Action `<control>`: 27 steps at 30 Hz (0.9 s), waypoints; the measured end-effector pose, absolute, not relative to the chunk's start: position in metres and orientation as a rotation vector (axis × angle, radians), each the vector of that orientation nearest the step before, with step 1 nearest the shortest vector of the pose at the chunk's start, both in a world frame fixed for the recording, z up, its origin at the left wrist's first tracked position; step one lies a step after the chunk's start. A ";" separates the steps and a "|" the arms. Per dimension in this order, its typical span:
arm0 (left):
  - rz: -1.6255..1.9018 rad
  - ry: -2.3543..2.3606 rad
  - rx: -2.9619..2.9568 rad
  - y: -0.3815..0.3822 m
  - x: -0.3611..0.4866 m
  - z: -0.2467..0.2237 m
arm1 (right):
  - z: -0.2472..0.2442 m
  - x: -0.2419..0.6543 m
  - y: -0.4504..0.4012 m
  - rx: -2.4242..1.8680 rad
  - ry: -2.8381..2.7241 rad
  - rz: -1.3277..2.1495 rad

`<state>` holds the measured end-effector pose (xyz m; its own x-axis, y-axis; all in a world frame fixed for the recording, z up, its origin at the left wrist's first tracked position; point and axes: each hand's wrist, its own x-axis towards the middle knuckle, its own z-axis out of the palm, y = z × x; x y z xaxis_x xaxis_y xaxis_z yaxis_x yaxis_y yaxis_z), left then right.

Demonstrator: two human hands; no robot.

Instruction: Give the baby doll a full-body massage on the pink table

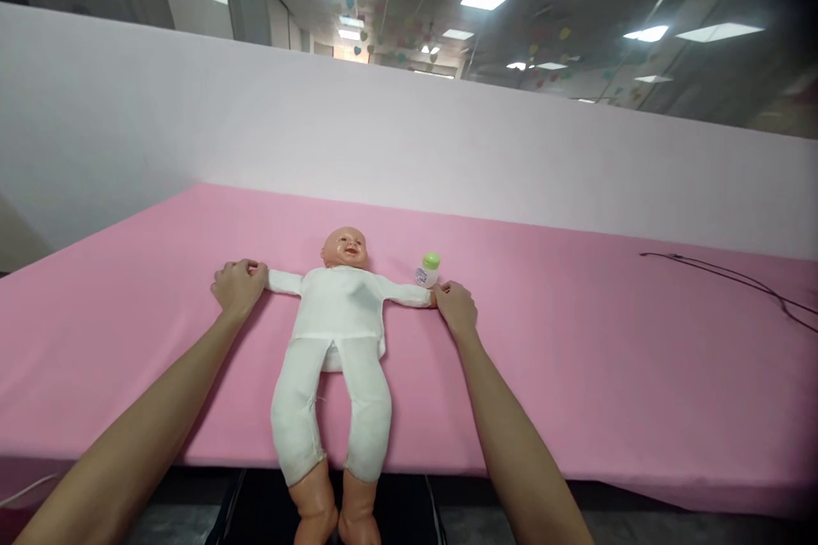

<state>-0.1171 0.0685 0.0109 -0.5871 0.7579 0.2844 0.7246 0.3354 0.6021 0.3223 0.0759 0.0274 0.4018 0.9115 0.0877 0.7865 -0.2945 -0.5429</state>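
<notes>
A baby doll (345, 306) with a white cloth body lies on its back on the pink-covered table (575, 358), its head away from me and its feet past the front edge. Both of its arms are stretched out sideways. My left hand (239, 285) has its fingers closed round the end of the doll's arm on the left. The doll's other hand is pinched in my right hand (456, 306). Just beyond my right hand stands a small jar (427, 271) with a green lid and a label.
A thin black cable (734, 275) lies on the table at the far right. Behind the table runs a white partition (409, 145). A white cord (29, 490) shows at the lower left, below the table's front edge.
</notes>
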 end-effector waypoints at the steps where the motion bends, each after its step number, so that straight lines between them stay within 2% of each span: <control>1: 1.130 2.531 1.406 0.069 -0.118 0.009 | 0.027 0.323 0.075 -2.151 -1.456 0.293; 6: 1.681 2.409 1.520 0.066 -0.106 0.015 | 0.024 0.329 0.079 -1.927 -1.479 -0.100; 8: 1.908 2.190 1.690 0.063 -0.087 0.028 | 0.022 0.332 0.083 -1.732 -1.453 -0.230; 10: 1.978 1.869 1.891 0.060 -0.057 0.045 | 0.021 0.332 0.087 -1.528 -1.455 -0.278; 13: 1.687 1.272 2.082 0.062 0.002 0.069 | 0.018 0.329 0.091 -1.311 -1.531 -0.275; 16: 1.269 0.932 1.873 0.076 0.065 0.079 | 0.014 0.325 0.094 -1.256 -1.645 -0.223; 21: 1.041 0.936 1.291 0.113 0.137 0.067 | 0.007 0.324 0.097 -1.289 -1.792 -0.108; 27: 0.928 0.845 1.135 0.132 0.153 0.056 | 0.000 0.326 0.103 -1.316 -1.863 0.014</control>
